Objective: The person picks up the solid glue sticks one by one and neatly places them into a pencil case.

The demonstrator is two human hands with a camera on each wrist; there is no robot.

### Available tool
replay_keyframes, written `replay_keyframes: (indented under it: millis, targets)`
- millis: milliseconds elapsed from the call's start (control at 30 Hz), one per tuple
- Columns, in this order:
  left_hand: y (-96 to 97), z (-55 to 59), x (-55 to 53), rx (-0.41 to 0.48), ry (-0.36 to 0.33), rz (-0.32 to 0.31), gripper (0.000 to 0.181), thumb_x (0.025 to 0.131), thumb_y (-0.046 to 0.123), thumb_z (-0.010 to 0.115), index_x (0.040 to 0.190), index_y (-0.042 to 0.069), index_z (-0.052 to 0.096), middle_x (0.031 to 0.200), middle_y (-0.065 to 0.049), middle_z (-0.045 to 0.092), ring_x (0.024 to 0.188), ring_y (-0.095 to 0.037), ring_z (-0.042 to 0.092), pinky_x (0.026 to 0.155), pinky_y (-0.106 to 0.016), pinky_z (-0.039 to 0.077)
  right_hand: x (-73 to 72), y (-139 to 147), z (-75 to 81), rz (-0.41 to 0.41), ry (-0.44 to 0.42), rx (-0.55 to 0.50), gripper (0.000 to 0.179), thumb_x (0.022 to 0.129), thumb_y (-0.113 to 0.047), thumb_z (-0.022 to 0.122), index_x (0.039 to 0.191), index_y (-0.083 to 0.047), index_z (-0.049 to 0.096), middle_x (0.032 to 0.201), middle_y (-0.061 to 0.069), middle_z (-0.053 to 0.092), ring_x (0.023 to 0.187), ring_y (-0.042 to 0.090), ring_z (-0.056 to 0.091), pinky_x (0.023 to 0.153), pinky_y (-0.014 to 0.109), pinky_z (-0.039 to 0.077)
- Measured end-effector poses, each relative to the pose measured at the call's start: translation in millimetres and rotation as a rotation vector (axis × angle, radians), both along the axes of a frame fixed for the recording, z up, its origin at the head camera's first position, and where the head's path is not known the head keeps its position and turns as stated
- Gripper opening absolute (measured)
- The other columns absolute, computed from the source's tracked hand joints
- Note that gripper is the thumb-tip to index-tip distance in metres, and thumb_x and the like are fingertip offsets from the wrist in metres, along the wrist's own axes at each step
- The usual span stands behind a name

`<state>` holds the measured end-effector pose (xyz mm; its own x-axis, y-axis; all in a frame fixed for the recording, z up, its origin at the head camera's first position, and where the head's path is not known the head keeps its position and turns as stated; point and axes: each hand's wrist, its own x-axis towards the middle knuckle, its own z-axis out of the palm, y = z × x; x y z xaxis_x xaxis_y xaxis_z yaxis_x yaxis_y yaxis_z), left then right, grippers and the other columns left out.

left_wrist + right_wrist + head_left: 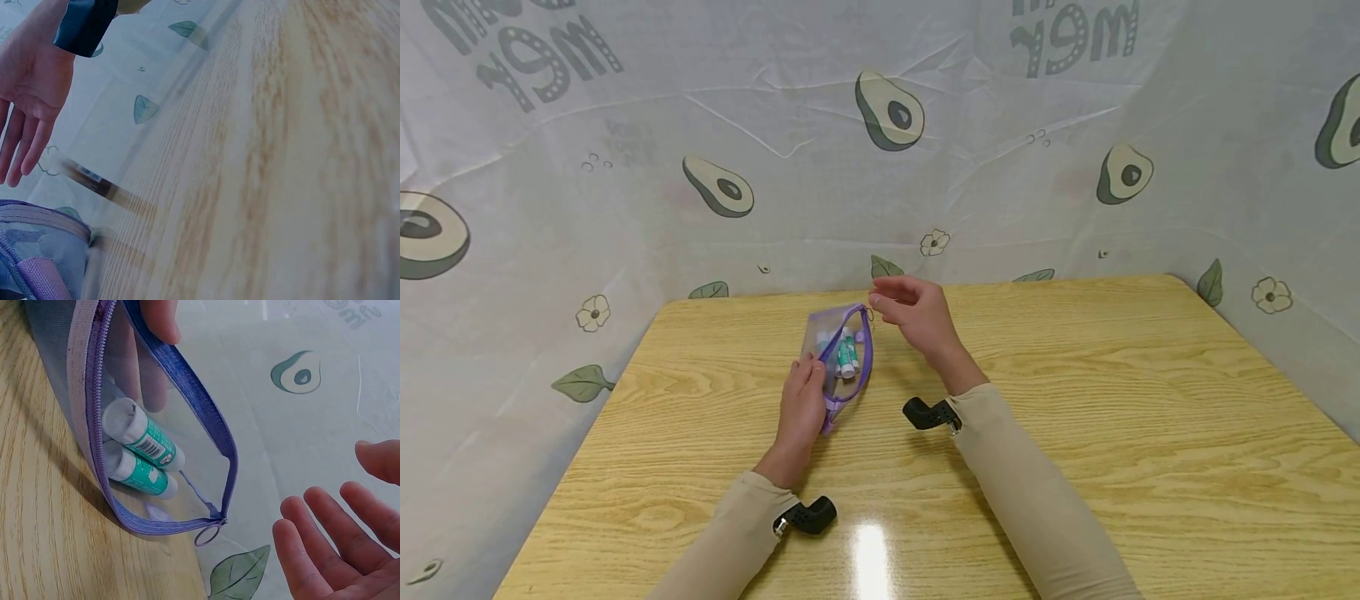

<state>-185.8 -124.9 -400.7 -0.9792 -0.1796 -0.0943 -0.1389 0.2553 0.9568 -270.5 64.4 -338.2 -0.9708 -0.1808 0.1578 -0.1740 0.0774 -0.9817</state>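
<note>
A mesh zip pouch [820, 323] with purple edging stands unzipped on the table, its mouth gaping. My left hand [805, 398] grips its near side; in the right wrist view the thumb lies at the rim and fingers show behind the mesh. Inside are white-and-green glue sticks [144, 434]. By the far end of the zipper, my right hand [921, 317] is raised, fingers loosely bent and holding nothing. At that zipper end hangs a ring pull [200, 541]. The left wrist view shows the right hand [37, 81] and part of the pouch [50, 231].
Under both arms lies a wood-grain table [1112, 400]. A pale cloth [820, 208] printed with avocados rises behind it and at its sides. A blurred dark bar-shaped thing [90, 179] appears near the right fingers in the left wrist view; its kind is unclear.
</note>
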Motion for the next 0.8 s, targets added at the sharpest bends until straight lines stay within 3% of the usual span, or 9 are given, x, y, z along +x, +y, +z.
replay_keyframes:
  millis: [200,467,800]
  targets:
    - [-0.4,-0.6,-0.6,0.002,0.006,0.002,0.054,0.116,0.031,0.034,0.161,0.002,0.044,0.176,-0.018,0.025,0.168,-0.038,0.003,0.136,-0.059,0.004,-0.5,1,1.5,-0.004,-0.001,0.009,0.037,0.102,-0.017,0.072,0.136,-0.004,0.070,0.133,0.018,0.073,0.122,0.031,0.071,0.106,0.054,0.059]
    - [-0.7,-0.4,-1.3,-0.006,0.001,0.002,0.054,0.116,0.031,0.034,0.160,0.002,0.045,0.176,-0.018,0.025,0.168,-0.038,0.004,0.136,-0.059,0.004,-1.9,5,3.8,-0.012,0.000,0.038,0.041,0.102,-0.021,0.072,0.139,-0.004,0.068,0.135,0.016,0.073,0.120,0.030,0.072,0.101,0.041,0.062]
    - [-1.5,0.2,-2.0,-0.009,-0.005,0.000,0.055,0.116,0.031,0.034,0.160,0.001,0.044,0.176,-0.018,0.025,0.168,-0.038,0.004,0.136,-0.059,0.004,-3.5,11,8.9,-0.037,0.007,0.014,0.036,0.102,-0.019,0.073,0.135,-0.006,0.070,0.130,0.018,0.073,0.115,0.023,0.073,0.104,0.047,0.061]
